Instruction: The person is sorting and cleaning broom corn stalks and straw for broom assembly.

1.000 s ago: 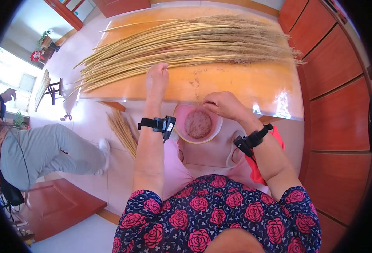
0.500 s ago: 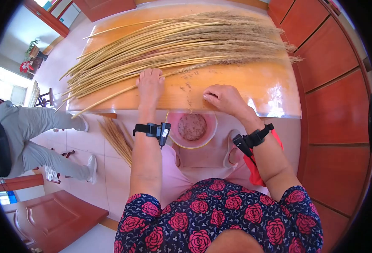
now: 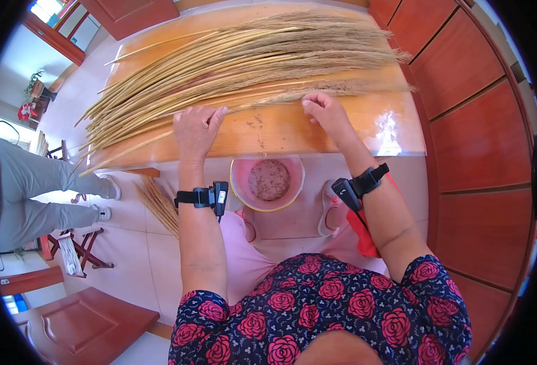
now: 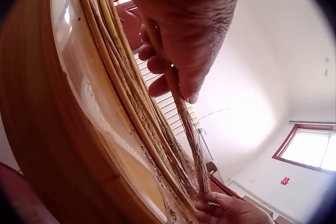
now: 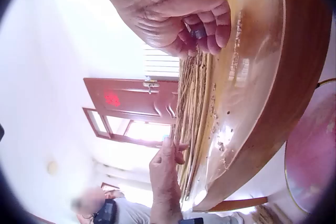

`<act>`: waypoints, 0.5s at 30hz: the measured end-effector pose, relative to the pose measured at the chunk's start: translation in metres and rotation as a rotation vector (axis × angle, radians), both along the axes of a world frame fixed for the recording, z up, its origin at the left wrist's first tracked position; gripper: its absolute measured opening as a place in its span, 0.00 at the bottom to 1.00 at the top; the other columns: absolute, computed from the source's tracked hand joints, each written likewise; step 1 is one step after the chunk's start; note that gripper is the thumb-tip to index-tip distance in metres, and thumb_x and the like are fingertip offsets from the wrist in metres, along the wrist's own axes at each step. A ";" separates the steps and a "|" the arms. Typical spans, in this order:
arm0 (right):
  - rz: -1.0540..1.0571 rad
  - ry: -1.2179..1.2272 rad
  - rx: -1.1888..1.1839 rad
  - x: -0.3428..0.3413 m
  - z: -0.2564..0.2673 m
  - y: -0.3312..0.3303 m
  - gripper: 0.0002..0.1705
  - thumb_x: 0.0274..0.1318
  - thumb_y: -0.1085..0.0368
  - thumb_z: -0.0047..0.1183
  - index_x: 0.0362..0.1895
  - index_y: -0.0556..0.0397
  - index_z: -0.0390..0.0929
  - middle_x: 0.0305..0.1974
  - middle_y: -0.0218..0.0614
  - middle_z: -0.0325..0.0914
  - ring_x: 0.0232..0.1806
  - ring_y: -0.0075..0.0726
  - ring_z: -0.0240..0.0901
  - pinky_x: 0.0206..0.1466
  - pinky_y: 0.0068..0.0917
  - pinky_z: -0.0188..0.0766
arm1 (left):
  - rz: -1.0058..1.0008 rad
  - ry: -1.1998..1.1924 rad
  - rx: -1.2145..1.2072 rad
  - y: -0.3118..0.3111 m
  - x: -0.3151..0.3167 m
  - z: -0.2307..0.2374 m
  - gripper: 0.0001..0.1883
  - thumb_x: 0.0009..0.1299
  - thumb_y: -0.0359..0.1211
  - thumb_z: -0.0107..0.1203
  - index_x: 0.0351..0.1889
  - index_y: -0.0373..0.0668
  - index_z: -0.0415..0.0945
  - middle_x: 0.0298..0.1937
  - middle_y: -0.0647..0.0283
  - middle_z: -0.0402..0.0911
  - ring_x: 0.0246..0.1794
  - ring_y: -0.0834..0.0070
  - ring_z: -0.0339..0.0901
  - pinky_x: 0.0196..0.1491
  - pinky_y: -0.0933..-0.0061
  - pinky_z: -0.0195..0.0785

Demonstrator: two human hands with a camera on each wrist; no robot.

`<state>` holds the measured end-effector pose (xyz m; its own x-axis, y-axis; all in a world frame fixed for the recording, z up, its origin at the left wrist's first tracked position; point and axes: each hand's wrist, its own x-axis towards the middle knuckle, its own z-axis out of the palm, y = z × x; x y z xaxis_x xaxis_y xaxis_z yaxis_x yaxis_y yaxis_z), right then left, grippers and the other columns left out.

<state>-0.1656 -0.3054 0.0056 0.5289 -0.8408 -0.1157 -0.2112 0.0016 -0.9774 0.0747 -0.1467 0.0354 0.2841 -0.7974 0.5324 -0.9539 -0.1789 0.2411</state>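
Observation:
My left hand (image 3: 197,131) holds a dry, plumed stalk (image 3: 128,149) over the table's near side. In the left wrist view, the stalk (image 4: 181,111) runs between its thumb and curled fingers toward the feathery end. My right hand (image 3: 328,115) pinches that end further right; in the left wrist view its thumb and fingers (image 4: 218,204) meet around the plume. From the right wrist, the palm faces the camera with fingers curled, a ring on one. Just beyond both hands lies a thick pile of similar stalks (image 3: 207,67), plumes to the right.
Below the table's (image 3: 250,143) near edge stands a pink bucket (image 3: 297,176) holding reddish-brown bits. Loose crumbs (image 3: 255,125) lie on the tabletop. A smaller bundle of stalks (image 3: 156,201) is on the floor. Red cabinets (image 3: 481,152) line the right; another person (image 3: 43,170) stands left.
My left hand has taken a stalk from the pile's near side and drawn it nearer, shifting left. The right hand has moved from above the bucket up to the plume. The other person has moved.

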 end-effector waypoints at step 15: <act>-0.389 -0.760 0.215 -0.021 0.030 -0.010 0.19 0.53 0.66 0.53 0.50 0.50 0.65 0.36 0.32 0.73 0.29 0.24 0.72 0.29 0.17 0.67 | 0.159 -0.150 -0.362 -0.001 0.002 0.014 0.13 0.60 0.40 0.57 0.16 0.47 0.71 0.19 0.68 0.71 0.24 0.69 0.68 0.34 0.67 0.55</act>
<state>-0.1870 -0.3150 0.0356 0.2081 -0.9778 -0.0254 0.5504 0.1385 -0.8233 0.0766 -0.1474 0.0493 0.2863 -0.5035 0.8152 -0.9506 -0.2559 0.1759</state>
